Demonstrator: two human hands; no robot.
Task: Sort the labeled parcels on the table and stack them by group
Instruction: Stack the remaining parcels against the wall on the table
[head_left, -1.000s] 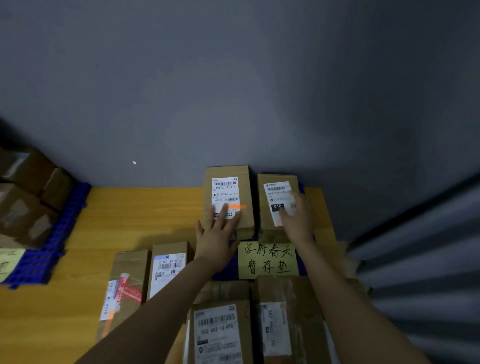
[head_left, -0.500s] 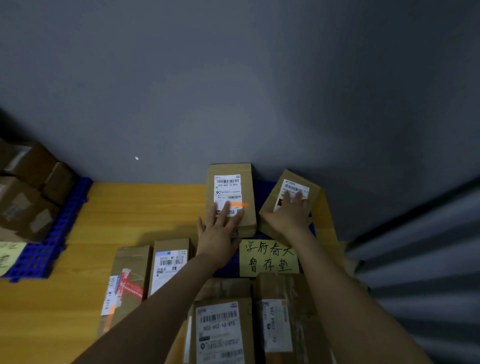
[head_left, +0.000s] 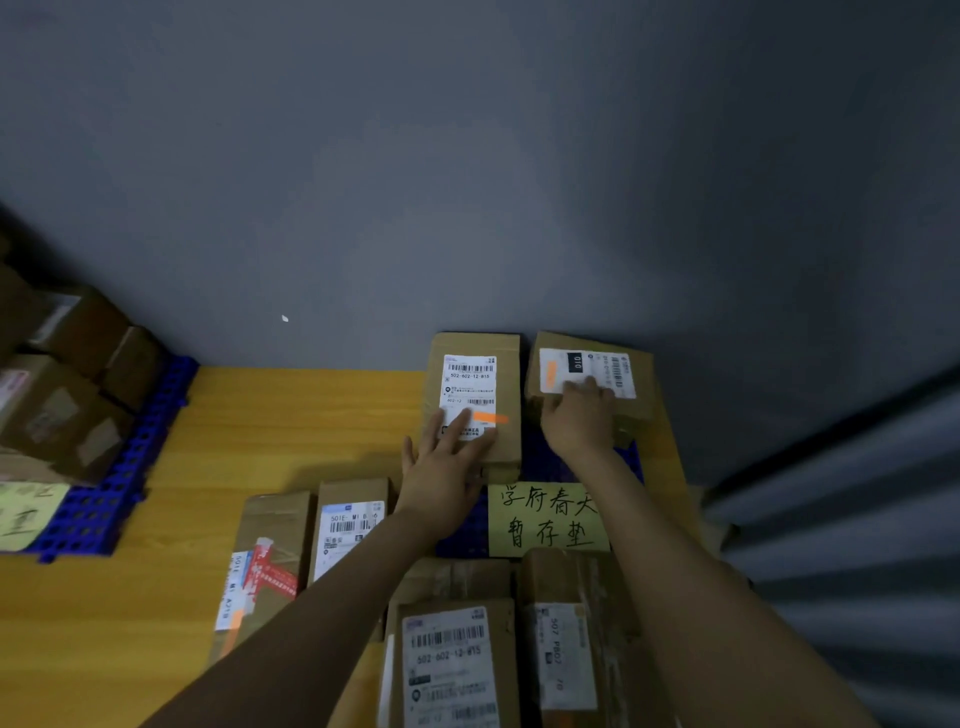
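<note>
One parcel (head_left: 471, 376) under left hand (head_left: 441, 475), second parcel (head_left: 589, 364) under right hand (head_left: 576, 421).

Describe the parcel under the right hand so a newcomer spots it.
Go to the yellow table's far right corner, against the grey wall. Of the two brown parcels there, it is the right parcel. Only its label lies sideways, with a black 010 block.
</note>
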